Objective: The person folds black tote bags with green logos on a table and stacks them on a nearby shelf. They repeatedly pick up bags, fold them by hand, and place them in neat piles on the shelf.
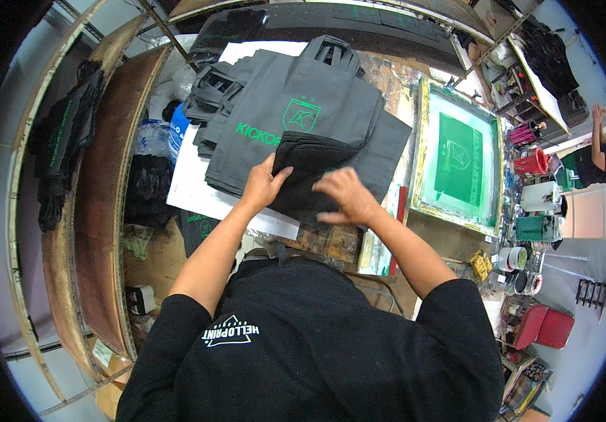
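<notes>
Left grip (266,183) fast on black bag (315,156) — right grip (347,197) loose, empty — framed screen (459,158) nearby

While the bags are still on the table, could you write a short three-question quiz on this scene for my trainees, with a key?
1. True or false: the left hand touches the folded-over black fabric.

2. Where does the framed screen lie, seen from the person?
A. To the left of the bags
B. To the right of the bags
C. On top of the bags

3. Fill in the colour: the print on the top bag is ____.

Key: 1 true; 2 B; 3 green.
</notes>
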A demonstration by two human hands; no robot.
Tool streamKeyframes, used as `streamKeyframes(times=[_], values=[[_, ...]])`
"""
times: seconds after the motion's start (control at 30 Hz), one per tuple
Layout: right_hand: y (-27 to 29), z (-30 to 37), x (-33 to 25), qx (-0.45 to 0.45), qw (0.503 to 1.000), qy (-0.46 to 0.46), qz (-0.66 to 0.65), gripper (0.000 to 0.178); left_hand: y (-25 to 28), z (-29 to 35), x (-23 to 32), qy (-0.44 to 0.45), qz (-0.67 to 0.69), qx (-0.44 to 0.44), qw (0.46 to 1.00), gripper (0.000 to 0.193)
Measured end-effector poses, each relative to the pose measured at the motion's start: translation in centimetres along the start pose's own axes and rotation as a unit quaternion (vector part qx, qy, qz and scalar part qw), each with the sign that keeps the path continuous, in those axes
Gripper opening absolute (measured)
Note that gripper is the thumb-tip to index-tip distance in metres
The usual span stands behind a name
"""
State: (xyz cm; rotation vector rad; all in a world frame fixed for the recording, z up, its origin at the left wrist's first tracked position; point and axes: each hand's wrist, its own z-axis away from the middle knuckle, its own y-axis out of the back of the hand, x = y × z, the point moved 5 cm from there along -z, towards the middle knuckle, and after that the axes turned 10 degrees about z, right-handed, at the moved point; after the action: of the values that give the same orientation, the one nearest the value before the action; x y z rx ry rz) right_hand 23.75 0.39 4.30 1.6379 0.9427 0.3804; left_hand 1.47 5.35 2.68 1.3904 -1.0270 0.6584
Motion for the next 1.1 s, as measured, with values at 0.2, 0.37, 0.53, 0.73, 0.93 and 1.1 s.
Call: streamKeyframes(times=[0.2, 0.37, 0.53, 0.73, 0.93, 1.1], values=[[-4.9, 4.4, -1.1, -0.1, 0.991, 0.034, 0.077, 0.053, -0.2, -0.5, 1.0, -0.009, 0.009, -0.017, 1.0, 0.035], [-3.3, 2.8, -1.0, -0.062, 0.997, -0.004, -0.052, 0.02, -0.3, -0.2, 0.5, -0.005, -0.004, -0.026, 1.0, 0.035], [-2.5, 0.5, 2.5, 0.01, 0.977, -0.141, -0.158, 0.019, -0.8, -0.3, 0.3, -0.011, -0.011, -0.038, 0.999, 0.035], [1.0, -4.6, 3.8, 0.128, 0.948, -0.201, -0.212, 0.022, -0.5, -0.2, 0.0, -0.035, -0.002, -0.038, 0.999, 0.039], [1.2, -5.0, 2.9, 0.128, 0.956, -0.164, -0.207, 0.03, -0.4, -0.1, 0.7, 0.019, -0.053, -0.059, 0.997, 0.041], [-0.9, 0.6, 2.0, -0.074, 0.997, 0.005, -0.009, 0.059, -0.2, 0.0, 0.2, 0.007, 0.007, 0.003, 1.0, 0.038]])
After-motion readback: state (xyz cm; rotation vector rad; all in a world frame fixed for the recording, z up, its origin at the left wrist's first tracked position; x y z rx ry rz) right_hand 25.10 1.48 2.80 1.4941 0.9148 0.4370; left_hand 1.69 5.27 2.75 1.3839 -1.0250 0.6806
